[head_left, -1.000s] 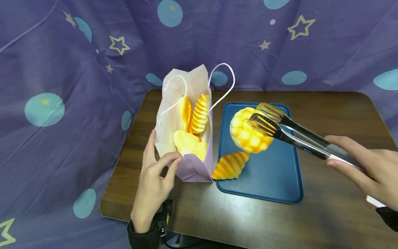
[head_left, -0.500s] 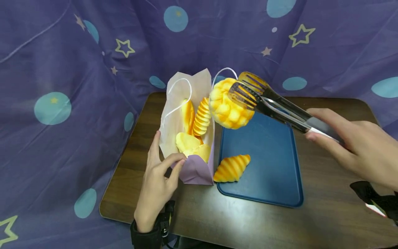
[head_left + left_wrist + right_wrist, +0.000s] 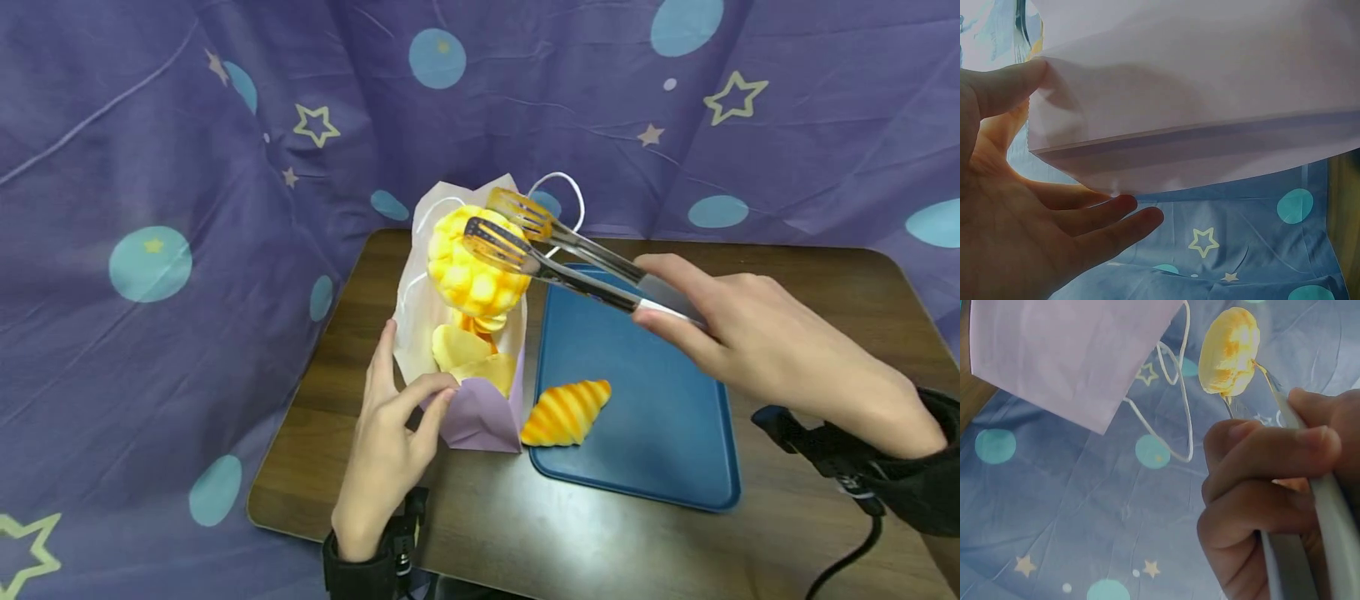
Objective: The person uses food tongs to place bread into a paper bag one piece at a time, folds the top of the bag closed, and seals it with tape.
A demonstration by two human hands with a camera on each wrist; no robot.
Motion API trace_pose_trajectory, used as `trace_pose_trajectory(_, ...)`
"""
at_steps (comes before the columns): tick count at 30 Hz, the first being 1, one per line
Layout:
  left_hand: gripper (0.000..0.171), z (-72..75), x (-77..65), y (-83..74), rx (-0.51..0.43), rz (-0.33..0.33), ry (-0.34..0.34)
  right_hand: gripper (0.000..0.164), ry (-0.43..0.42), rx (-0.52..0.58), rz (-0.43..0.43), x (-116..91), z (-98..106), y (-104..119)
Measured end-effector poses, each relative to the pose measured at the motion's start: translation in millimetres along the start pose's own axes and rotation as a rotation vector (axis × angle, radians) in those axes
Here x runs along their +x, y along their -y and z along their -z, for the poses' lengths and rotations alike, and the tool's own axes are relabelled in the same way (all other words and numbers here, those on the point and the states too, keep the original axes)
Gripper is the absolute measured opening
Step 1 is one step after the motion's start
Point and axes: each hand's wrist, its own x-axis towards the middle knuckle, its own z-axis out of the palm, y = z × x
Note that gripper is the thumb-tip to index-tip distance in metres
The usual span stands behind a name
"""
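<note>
My right hand point(image 3: 750, 329) grips a pair of metal tongs point(image 3: 592, 286) by the handle. Between the tong heads is a round, bumpy golden bun point(image 3: 468, 267), held over the mouth of a purple paper bag point(image 3: 480, 421). In the right wrist view the bun point(image 3: 1229, 353) shows edge-on beside the bag point(image 3: 1066, 356). At the bag's near rim, my left hand point(image 3: 390, 454) pinches the paper between thumb and index finger. Pale yellow bread pieces point(image 3: 457, 346) lie inside the bag; the bun hides most of the bread behind them.
Right of the bag, a blue tray point(image 3: 652, 467) lies on the wooden table point(image 3: 540, 533). A striped croissant point(image 3: 566, 412) overlaps its left edge, close to the bag. White cord handles point(image 3: 573, 187) rise from the bag. A purple star-patterned curtain point(image 3: 525, 83) hangs behind.
The tongs have lifted the bun off the tray and carried it left to above the bag. My left hand keeps its pinch on the rim.
</note>
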Motion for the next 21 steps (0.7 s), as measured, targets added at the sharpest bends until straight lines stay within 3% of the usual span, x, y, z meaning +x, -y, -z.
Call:
trace_pose_trajectory(4, 0.007, -0.1, 0.0, 0.9, -0.002, -0.005, -0.002, 0.051, 0.02, 0.007, 0.037, 5.0, -6.4, 1.3)
trace_pose_trajectory(21, 0.009, -0.5, 0.5, -1.5, 0.015, 0.013, -0.013, 0.053, 0.144, 0.04, 0.013, 10.8, -23.0, 3.6)
